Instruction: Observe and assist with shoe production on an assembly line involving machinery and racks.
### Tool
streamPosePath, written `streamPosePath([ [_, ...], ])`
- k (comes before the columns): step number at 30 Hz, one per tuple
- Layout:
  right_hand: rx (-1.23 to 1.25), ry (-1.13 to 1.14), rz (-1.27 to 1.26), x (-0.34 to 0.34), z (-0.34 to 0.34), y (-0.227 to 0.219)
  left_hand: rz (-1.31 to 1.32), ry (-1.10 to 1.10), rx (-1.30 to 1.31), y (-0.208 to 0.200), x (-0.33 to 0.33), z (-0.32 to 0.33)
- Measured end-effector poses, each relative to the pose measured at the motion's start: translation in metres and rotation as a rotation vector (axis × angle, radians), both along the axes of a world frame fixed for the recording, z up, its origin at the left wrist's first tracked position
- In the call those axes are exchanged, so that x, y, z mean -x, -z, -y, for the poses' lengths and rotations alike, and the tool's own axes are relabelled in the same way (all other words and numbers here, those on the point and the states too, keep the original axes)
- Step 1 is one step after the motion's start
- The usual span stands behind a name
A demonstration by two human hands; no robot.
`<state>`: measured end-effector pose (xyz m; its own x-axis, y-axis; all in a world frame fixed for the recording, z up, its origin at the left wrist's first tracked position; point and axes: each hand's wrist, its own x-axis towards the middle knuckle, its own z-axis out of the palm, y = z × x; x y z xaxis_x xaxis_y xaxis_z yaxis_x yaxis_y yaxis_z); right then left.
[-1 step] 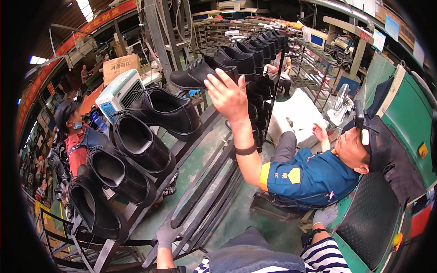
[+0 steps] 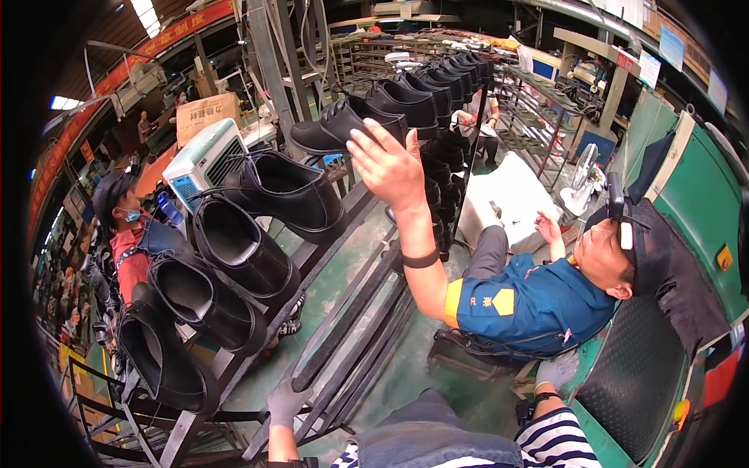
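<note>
Gloved left hand (image 2: pixel 287 402) is at the near end of the dark bar (image 2: pixel 349 320), near left of centre, finger closure unclear; bar seems stiff, heavy, low-slip, best gripped there; right hand (image 2: pixel 558 369), near right, also unclear.

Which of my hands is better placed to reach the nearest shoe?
Likely the left hand: it's by the rack bars, nearer the shoe; the right hand is over by the green surface.
</note>
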<state>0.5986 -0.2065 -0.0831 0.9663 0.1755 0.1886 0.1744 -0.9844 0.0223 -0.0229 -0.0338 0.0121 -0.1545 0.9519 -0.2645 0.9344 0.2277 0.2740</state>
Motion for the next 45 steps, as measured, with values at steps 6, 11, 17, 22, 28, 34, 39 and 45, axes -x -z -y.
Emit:
streamPosePath([
  [6, 0.131, -0.022, -0.021, 0.010, -0.019, -0.026, -0.007, -0.022, -0.036, -0.004, -0.003, -0.007],
  [11, 0.064, -0.156, 0.003, -0.005, -0.012, 0.002, 0.019, -0.014, 0.005, -0.015, 0.004, -0.007],
  [17, -0.231, -0.363, 0.117, -0.024, 0.010, 0.031, -0.100, 0.084, -0.427, -0.022, -0.002, 0.032],
  [22, -0.211, -1.336, -0.731, 0.062, 0.057, -0.036, 0.794, 0.259, 0.099, -0.232, -0.032, 0.096],
  [28, -1.038, -1.886, -0.480, 0.226, -0.112, -0.220, 0.346, -0.159, -1.456, -0.308, -0.020, 0.095],
  [34, -1.512, -1.788, -1.170, 0.304, -0.288, -0.406, 1.278, -0.513, -0.920, -0.305, 0.084, 0.064],
  [39, -0.809, -1.592, -1.975, 0.324, -0.412, -0.407, 1.491, -0.297, -0.464, -0.308, 0.059, 0.035],
  [45, -0.461, -1.724, -2.127, 0.335, -0.430, -0.389, 1.663, -0.377, -0.658, -0.301, 0.033, 0.013],
])
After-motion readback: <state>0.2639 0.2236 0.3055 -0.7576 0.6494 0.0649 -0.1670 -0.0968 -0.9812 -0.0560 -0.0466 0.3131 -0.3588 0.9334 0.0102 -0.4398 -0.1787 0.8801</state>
